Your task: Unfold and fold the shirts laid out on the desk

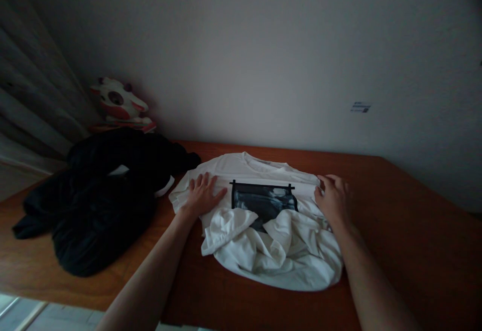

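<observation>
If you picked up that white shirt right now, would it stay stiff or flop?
The white shirt would probably flop, as its lower part already lies in loose folds. It seems light, since the cloth looks thin at the collar.

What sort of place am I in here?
Probably a room at home, perhaps a bedroom: a curtain hangs at the left, a cow-like figure is near the wall, and dark clothing is heaped on the wooden table.

Rumpled white shirt [276, 250], dark print [263, 198]
</observation>
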Demonstrator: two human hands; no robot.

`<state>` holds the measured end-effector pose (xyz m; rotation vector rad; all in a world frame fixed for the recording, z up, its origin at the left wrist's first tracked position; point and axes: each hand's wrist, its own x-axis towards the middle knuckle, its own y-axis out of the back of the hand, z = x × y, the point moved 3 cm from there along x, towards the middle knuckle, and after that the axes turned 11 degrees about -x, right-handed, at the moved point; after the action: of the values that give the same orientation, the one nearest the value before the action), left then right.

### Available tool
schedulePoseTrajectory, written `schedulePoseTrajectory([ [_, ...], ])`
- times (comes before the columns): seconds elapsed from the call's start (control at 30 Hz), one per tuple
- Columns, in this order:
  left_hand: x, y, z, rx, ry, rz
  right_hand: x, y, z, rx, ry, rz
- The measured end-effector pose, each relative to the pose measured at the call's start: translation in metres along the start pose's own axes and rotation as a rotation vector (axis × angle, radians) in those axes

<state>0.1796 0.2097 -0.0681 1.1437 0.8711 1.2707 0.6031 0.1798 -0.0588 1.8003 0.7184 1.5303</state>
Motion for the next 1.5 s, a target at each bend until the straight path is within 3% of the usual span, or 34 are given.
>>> schedulePoseTrajectory([
  [0.13, 0.001, -0.004, -0.002, 0.011, -0.014, 0.004, 0.002, 0.011, -0.019, -0.008, 0.141, -0.055],
  [0.27, 0.001, -0.002, 0.0, 0.006, -0.009, 0.009, -0.004, 0.003, -0.04, 0.021, 0.261, -0.152],
  [0.53, -0.003, 0.003, 0.004, 0.031, -0.003, -0.003, -0.017, -0.002, -0.055, -0.076, 0.3, -0.244],
  [0.7, -0.017, 0.001, 0.001, 0.035, -0.012, -0.028, -0.032, 0.012, -0.057, -0.09, 0.311, -0.27],
  [0.87, -0.051, 0.004, -0.001, 0.043, -0.04, -0.015, -0.054, 0.035, -0.058, -0.088, 0.324, -0.307],
  [1.0, -0.064, 0.011, 0.002, 0.043, -0.048, -0.012, -0.045, 0.05, -0.056, -0.085, 0.354, -0.387],
  [1.13, -0.042, 0.022, 0.015, 0.03, -0.048, 0.043, -0.011, 0.05, -0.059, -0.145, 0.315, -0.417],
  [1.23, -0.009, 0.023, 0.034, -0.023, -0.131, 0.082, 0.012, 0.034, -0.066, -0.236, 0.265, -0.536],
  [1.37, 0.034, 0.011, 0.052, -0.118, -0.189, 0.032, 0.03, 0.005, -0.079, -0.268, 0.228, -0.649],
  [1.5, 0.061, -0.005, 0.054, -0.131, -0.168, -0.024, 0.042, -0.02, -0.085, -0.247, 0.241, -0.715],
])
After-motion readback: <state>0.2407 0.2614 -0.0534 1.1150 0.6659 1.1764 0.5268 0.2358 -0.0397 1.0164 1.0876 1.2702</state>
